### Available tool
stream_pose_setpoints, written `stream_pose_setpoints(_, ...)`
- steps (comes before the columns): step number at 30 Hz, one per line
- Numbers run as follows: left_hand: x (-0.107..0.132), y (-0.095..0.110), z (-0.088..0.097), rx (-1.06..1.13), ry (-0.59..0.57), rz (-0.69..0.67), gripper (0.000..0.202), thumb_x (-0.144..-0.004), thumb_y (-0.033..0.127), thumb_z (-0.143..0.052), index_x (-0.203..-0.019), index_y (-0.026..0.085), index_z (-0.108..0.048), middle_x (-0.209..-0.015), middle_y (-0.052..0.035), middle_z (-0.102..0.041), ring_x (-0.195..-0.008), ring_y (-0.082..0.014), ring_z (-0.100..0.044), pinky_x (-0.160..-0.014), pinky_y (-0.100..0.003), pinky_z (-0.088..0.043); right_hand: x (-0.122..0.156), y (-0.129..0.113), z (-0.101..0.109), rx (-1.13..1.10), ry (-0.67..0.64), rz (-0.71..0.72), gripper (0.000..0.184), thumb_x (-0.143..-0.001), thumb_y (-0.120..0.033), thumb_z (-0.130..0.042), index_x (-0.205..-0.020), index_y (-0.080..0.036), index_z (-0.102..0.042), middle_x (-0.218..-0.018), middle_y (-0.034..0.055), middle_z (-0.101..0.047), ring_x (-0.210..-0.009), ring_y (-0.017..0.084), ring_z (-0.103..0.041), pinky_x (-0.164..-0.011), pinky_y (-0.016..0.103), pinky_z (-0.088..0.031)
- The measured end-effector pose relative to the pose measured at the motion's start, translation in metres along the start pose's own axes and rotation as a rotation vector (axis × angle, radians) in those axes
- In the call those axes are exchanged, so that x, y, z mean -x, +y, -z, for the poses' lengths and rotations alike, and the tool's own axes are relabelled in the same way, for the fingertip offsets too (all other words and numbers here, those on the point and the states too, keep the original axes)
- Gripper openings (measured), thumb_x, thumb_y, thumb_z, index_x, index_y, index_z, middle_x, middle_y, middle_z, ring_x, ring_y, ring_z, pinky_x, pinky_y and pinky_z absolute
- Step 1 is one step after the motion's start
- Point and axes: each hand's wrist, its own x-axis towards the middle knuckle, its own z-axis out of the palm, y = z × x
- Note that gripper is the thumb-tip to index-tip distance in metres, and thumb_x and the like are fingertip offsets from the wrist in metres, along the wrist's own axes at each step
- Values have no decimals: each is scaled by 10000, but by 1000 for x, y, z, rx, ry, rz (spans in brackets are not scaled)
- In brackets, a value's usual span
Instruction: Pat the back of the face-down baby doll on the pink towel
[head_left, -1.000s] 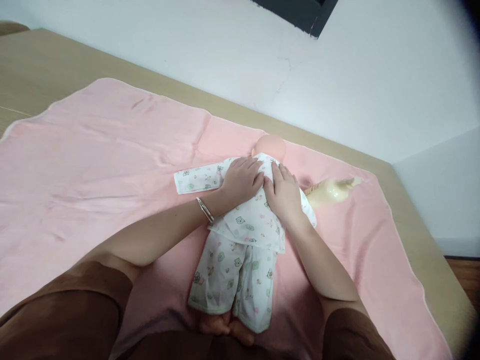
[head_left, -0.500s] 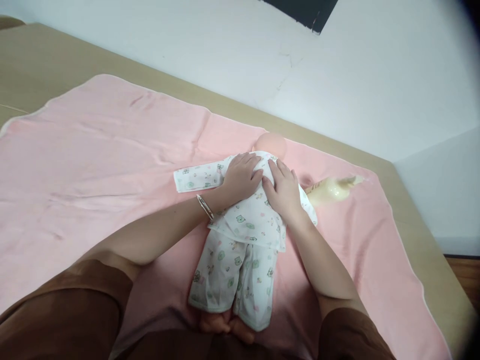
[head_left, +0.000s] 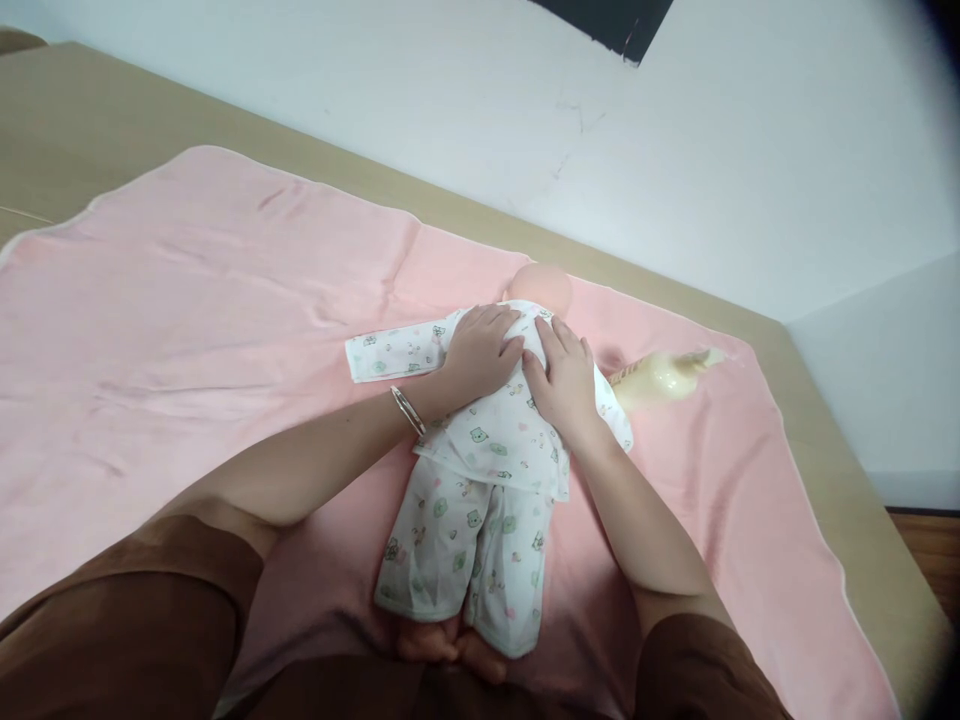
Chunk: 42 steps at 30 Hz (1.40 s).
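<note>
A baby doll [head_left: 499, 440] lies face down, its bald head [head_left: 541, 288] away from me. It wears a white printed shirt and matching trousers [head_left: 435, 540]; its bare feet [head_left: 450, 645] stick out close to my body. On the left side of its upper back rests my left hand [head_left: 486, 350], fingers stretched out flat. My right hand [head_left: 564, 385] lies flat on the right side of the back, its thumb near the left hand's fingers. One sleeve [head_left: 396, 350] reaches out to the left. Neither hand grips anything.
Beneath the doll a pink blanket [head_left: 187, 330] covers much of the wooden table [head_left: 135, 105]. A pale yellow bottle [head_left: 664, 378] lies on its side right of the doll's shoulder. Behind the table rises a white wall [head_left: 420, 110] with a dark panel [head_left: 611, 25].
Both hands keep their places on the doll's back. The whole view has shifted very slightly; nothing else has visibly moved.
</note>
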Motion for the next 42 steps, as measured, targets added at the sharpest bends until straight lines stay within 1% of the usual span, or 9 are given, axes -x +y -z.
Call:
stream_pose_setpoints(13,1,0,-1,-21,12,-17,369,-933,255,-435,-1221,138,-635,-1273,-119,-675,-1201,-270,-590,-1095,-454,-433,1,-1,1,3,-5,-3,552,-1014,-412,-342,-1520,-200,-404,-1584,154,-420,-1485,302,-349,-1203,572,-233)
stream_pose_setpoints(19,1,1,2,-84,8,-114,368,-964,233,-408,-1244,129,-623,-1294,-133,-667,-1229,-271,-588,-1114,-474,-429,-2,1,-1,16,-10,5,564,-993,-383,-358,-1517,-181,-407,-1581,168,-420,-1475,318,-364,-1188,593,-250)
stream_pose_setpoints(24,4,15,12,-291,8,-199,360,-992,211,-366,-1018,87,-703,-1045,-179,-731,-1030,-293,-677,-957,-459,-532,7,-14,5,118,-28,-2,555,-1008,-325,-303,-1512,-120,-412,-1557,214,-439,-1454,355,-399,-1161,603,-301)
stream_pose_setpoints(27,8,21,13,-353,16,-209,371,-995,200,-368,-922,94,-716,-1010,-189,-733,-1012,-296,-686,-939,-459,-541,17,-25,9,205,-9,2,543,-1012,-280,-285,-1488,-74,-447,-1511,245,-486,-1413,380,-455,-1136,577,-353)
stream_pose_setpoints(30,10,18,9,-311,25,-153,355,-995,233,-378,-1002,108,-711,-1101,-182,-724,-1063,-303,-673,-930,-463,-543,20,-27,9,225,4,12,539,-1005,-267,-297,-1479,-70,-462,-1501,244,-499,-1406,383,-467,-1128,562,-374)
stream_pose_setpoints(34,5,8,4,-204,4,-95,380,-975,257,-412,-1242,94,-629,-1302,-170,-656,-1256,-306,-584,-1101,-488,-444,9,-15,6,158,-29,4,562,-1002,-327,-330,-1507,-100,-427,-1551,222,-446,-1456,372,-402,-1154,567,-348)
stream_pose_setpoints(36,3,6,3,-187,-25,-89,414,-975,265,-419,-1299,74,-593,-1355,-182,-623,-1310,-315,-544,-1152,-505,-389,3,-8,5,125,-39,-8,576,-1003,-364,-346,-1515,-110,-416,-1559,217,-437,-1458,374,-395,-1162,566,-336)
stream_pose_setpoints(39,2,9,5,-225,-36,-115,412,-975,261,-425,-1292,58,-593,-1325,-200,-636,-1271,-331,-571,-1124,-526,-410,-1,-5,6,114,-41,-27,569,-1008,-366,-344,-1514,-115,-414,-1558,207,-441,-1459,369,-392,-1167,566,-329)
stream_pose_setpoints(42,5,14,8,-301,-16,-241,338,-972,208,-415,-1156,56,-655,-1199,-199,-697,-1145,-311,-647,-1029,-473,-494,5,-13,9,155,-63,-45,558,-1022,-331,-308,-1515,-87,-401,-1558,220,-435,-1468,364,-377,-1167,575,-325)
